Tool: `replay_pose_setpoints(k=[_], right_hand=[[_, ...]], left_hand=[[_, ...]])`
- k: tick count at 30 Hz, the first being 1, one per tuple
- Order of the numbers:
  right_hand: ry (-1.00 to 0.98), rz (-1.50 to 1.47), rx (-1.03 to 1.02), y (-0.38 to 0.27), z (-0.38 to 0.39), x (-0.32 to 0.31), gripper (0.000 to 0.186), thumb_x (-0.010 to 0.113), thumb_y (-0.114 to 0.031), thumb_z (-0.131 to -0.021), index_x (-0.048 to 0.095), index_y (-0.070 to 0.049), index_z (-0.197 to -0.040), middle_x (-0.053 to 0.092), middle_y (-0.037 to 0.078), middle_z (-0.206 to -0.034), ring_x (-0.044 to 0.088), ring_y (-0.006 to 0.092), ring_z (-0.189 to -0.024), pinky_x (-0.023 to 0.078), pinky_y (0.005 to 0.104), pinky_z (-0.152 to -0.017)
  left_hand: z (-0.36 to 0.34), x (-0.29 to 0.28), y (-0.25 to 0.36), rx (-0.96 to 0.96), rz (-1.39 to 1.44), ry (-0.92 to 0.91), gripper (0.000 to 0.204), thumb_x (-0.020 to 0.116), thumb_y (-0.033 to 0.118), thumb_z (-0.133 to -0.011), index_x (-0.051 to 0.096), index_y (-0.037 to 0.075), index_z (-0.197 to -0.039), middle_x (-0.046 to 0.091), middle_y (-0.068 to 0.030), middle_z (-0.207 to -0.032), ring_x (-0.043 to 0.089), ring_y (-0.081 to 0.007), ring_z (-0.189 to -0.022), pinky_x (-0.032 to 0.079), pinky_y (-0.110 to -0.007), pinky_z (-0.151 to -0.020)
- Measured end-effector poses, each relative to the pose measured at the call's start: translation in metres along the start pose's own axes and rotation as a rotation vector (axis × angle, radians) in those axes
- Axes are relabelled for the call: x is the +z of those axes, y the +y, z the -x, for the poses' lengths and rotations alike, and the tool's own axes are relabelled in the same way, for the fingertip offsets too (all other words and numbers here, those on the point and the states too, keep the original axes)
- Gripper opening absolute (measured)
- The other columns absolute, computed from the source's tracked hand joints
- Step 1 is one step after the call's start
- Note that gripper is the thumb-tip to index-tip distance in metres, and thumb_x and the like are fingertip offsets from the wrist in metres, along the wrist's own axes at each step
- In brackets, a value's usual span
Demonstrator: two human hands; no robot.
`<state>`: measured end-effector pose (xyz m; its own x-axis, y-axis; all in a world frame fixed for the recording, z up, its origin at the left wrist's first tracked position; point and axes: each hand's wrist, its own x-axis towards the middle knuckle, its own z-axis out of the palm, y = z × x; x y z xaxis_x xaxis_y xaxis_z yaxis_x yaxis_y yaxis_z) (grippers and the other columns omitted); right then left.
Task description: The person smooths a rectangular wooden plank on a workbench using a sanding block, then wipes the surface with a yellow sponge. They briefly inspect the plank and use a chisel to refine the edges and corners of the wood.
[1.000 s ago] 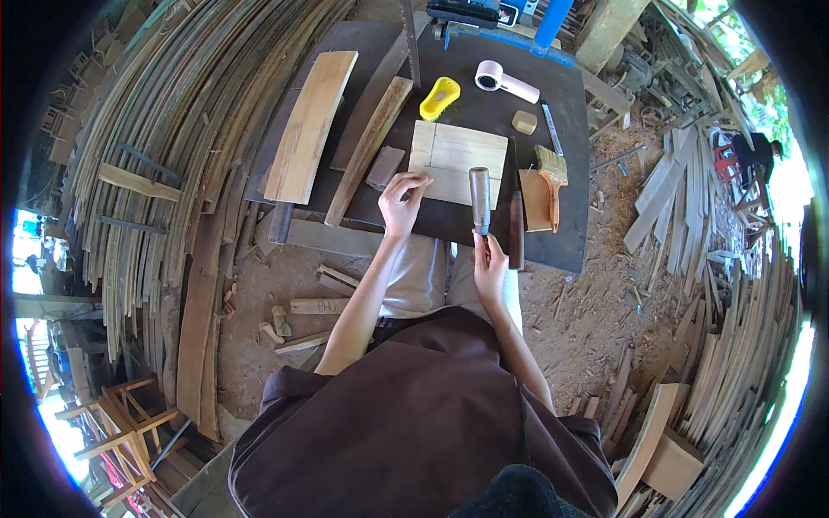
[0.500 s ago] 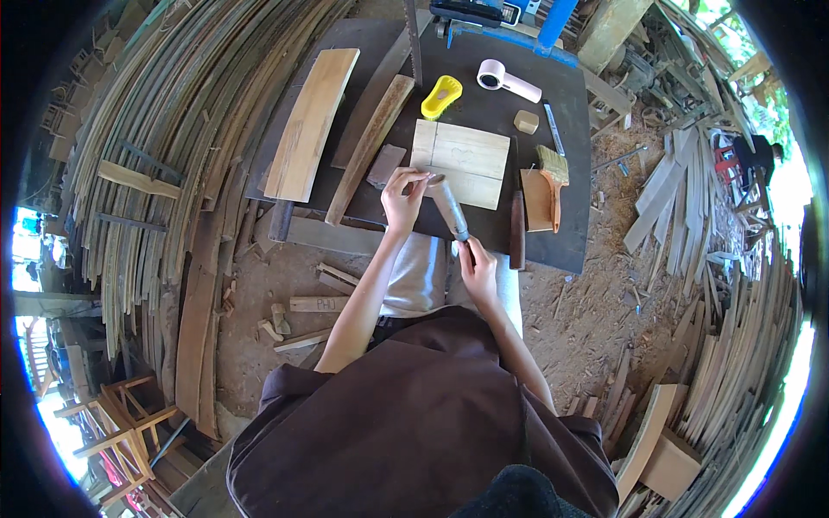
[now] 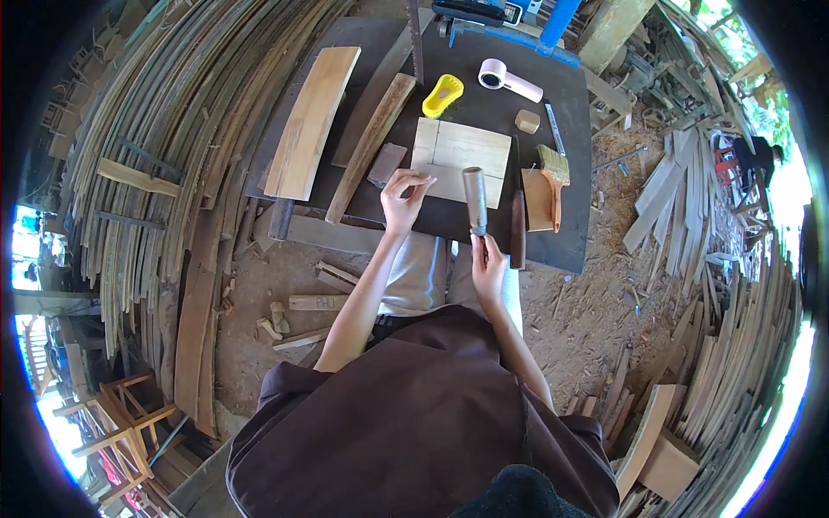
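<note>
My right hand (image 3: 489,263) grips the lower end of a cylindrical tool (image 3: 476,200) with a grey, worn shaft and a brown round top; its exact kind is unclear. The tool stands nearly upright, in front of the pale square board (image 3: 492,155) from this viewpoint. My left hand (image 3: 404,198) is raised near the board's left edge, thumb and forefinger brought together; whether something small is between them cannot be made out. Just behind that hand lies a small brown block (image 3: 387,164).
Around the dark table (image 3: 561,246) lie a long plank (image 3: 315,121), a curved wooden strip (image 3: 371,148), a yellow tray (image 3: 443,95), a pink handheld fan (image 3: 509,82), a brush (image 3: 555,173), a dark-handled tool (image 3: 518,229) and a wood cube (image 3: 527,121). Stacked timber (image 3: 155,138) rises at left.
My right hand has moved slightly right, carrying the cylindrical tool away from my left fingers and tilting it more upright. My left hand has stayed nearly in place.
</note>
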<state>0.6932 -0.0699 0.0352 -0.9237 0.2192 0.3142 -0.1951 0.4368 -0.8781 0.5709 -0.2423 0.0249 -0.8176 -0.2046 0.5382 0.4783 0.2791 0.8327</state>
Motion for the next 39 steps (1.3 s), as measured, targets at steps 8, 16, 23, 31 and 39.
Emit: replay_pose_setpoints(k=[8, 16, 23, 31, 39], right_hand=[[0.011, -0.077, 0.149, 0.007, 0.001, -0.003, 0.021, 0.055, -0.017, -0.102, 0.066, 0.000, -0.107, 0.043, -0.004, -0.062, 0.037, 0.0030, -0.055, 0.029, 0.0227, -0.050], [0.002, -0.068, 0.142, 0.011, 0.002, -0.002, 0.022, 0.055, -0.017, -0.102, 0.067, 0.000, -0.108, 0.041, -0.003, -0.061, 0.037, 0.0031, -0.055, 0.029, 0.0234, -0.049], [0.006, -0.089, 0.163, 0.011, 0.002, -0.001, 0.022, 0.055, -0.018, -0.102, 0.067, 0.000, -0.109, 0.042, -0.003, -0.061, 0.040, 0.0042, -0.055, 0.032, 0.0239, -0.050], [-0.009, -0.081, 0.173, 0.012, 0.002, -0.002, 0.023, 0.055, -0.018, -0.102, 0.067, 0.000, -0.109, 0.046, -0.003, -0.062, 0.041, 0.0031, -0.056, 0.032, 0.0234, -0.050], [-0.105, 0.010, 0.033, -0.010, -0.005, -0.004, 0.016, 0.059, -0.012, -0.099, 0.062, 0.003, -0.102, 0.058, 0.016, -0.069, 0.051, 0.0157, -0.054, 0.041, 0.0309, -0.052]], left_hand=[[0.001, 0.004, -0.001, 0.055, 0.016, 0.053, 0.011, 0.078, -0.007, -0.076, 0.072, 0.001, -0.081, 0.069, -0.0079, -0.086, 0.069, -0.0162, -0.077, 0.057, -0.027, -0.065], [0.002, 0.000, 0.009, 0.026, -0.119, -0.007, 0.009, 0.079, -0.001, -0.078, 0.074, 0.003, -0.085, 0.061, -0.0041, -0.069, 0.053, -0.0082, -0.057, 0.041, -0.024, -0.050], [0.003, 0.003, 0.007, 0.055, -0.068, 0.018, 0.011, 0.076, -0.005, -0.079, 0.076, 0.002, -0.086, 0.045, 0.0002, -0.060, 0.037, -0.0066, -0.053, 0.031, -0.025, -0.049], [0.001, 0.003, 0.008, 0.052, -0.049, 0.030, 0.009, 0.077, -0.003, -0.078, 0.076, 0.002, -0.086, 0.042, 0.0006, -0.059, 0.034, -0.0064, -0.053, 0.029, -0.025, -0.049], [-0.003, 0.005, 0.004, -0.084, -0.043, -0.009, 0.006, 0.078, 0.002, -0.080, 0.073, 0.002, -0.084, 0.046, -0.0008, -0.061, 0.037, -0.0064, -0.053, 0.030, -0.025, -0.049]])
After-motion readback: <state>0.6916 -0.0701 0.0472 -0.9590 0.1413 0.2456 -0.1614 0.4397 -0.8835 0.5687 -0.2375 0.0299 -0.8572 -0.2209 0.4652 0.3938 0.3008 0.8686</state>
